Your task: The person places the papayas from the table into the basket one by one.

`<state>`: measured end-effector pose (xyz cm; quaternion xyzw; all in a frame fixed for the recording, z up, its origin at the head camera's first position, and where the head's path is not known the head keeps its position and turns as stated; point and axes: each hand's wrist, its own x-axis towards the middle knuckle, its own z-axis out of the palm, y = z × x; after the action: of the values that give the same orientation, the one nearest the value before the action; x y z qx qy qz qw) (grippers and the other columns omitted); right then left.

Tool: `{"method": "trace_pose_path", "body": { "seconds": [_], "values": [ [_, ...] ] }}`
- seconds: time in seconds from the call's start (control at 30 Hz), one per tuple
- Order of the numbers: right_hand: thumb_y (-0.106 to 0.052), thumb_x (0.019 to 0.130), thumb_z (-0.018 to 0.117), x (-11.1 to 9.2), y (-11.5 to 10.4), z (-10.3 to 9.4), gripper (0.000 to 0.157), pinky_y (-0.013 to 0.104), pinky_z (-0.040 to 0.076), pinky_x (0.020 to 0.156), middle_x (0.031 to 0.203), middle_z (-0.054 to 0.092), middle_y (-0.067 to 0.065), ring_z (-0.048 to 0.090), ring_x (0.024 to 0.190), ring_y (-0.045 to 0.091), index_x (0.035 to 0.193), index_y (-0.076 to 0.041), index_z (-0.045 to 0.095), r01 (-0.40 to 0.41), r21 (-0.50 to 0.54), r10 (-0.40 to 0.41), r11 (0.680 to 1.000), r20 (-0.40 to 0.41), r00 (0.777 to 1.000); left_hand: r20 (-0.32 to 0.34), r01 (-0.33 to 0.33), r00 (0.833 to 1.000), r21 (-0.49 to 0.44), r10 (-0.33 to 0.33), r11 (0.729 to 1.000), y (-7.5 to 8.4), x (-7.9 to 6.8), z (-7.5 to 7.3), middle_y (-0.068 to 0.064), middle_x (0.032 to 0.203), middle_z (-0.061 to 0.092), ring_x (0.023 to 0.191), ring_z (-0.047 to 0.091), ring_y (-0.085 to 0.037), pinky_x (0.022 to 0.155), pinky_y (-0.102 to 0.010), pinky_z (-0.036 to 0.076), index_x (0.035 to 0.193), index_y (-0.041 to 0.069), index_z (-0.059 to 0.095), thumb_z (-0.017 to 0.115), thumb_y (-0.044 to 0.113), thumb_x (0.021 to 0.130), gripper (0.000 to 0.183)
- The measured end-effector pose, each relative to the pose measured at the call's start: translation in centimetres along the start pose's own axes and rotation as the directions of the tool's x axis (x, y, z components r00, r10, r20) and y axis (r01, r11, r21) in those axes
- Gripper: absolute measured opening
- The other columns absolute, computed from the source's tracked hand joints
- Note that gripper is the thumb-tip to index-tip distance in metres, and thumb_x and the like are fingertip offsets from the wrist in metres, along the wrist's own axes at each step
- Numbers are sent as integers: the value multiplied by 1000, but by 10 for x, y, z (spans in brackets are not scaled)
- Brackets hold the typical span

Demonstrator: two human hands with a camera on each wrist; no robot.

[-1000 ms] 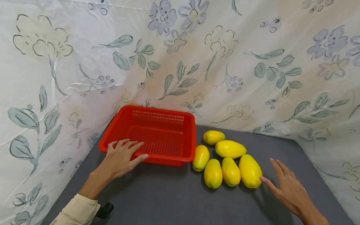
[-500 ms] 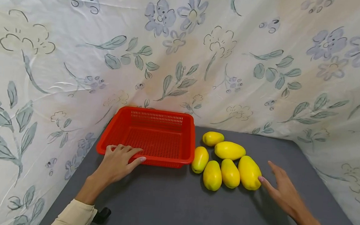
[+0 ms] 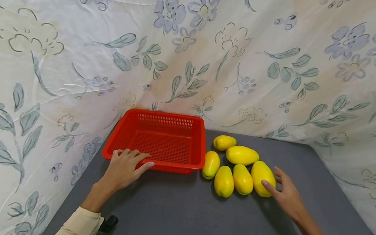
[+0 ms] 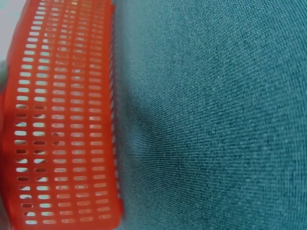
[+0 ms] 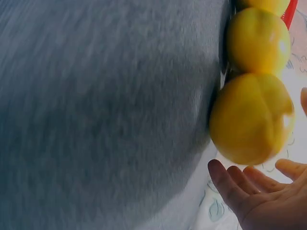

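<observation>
My left hand [image 3: 124,169] grips the front rim of a red plastic basket [image 3: 198,147], fingers over the rim and thumb outside. In the left wrist view the basket's slotted wall [image 4: 67,120] fills the left side. My right hand [image 3: 286,193] is at the right side of the largest yellow fruit [image 3: 262,177], a smooth, oblong one that looks like a papaya. Its fingers are spread and relaxed, with the thumb in front of the fruit in the head view. The right wrist view shows the fingertips [image 5: 217,168] right beside that fruit [image 5: 249,120].
Several similar yellow fruits, including a long one [image 3: 242,155] and a front one [image 3: 224,182], lie clustered right of the basket on the dark grey table [image 3: 182,217]. A floral curtain [image 3: 230,62] hangs behind and along both sides.
My right hand has moved left, its thumb now overlapping the largest fruit in the head view. The left hand stays at the basket's front rim.
</observation>
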<state>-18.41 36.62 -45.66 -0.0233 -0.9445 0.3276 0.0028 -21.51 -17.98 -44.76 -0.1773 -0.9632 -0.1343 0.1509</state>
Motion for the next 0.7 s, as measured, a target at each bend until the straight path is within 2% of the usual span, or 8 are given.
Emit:
{"method": "trace_pose_path", "body": {
  "seconds": [0.27,0.7],
  "values": [
    [-60,104,58,6,0,11,101,74,39,104,164,22,40,35,142,58,166,7,15,23,17,-23,1000,-28,999,-15,4,1000,-13,-4,1000,1,-1,1,-10,127,71,114,62,-35,101,-66,36,135,21,73,63,56,100,50],
    [-64,100,62,6,-3,9,106,73,37,107,167,19,38,29,147,58,169,-3,11,-97,93,98,991,-6,995,-19,6,1000,-9,-7,1000,1,2,1,-10,128,70,115,61,-35,100,-66,37,136,21,73,62,57,101,51]
  ]
}}
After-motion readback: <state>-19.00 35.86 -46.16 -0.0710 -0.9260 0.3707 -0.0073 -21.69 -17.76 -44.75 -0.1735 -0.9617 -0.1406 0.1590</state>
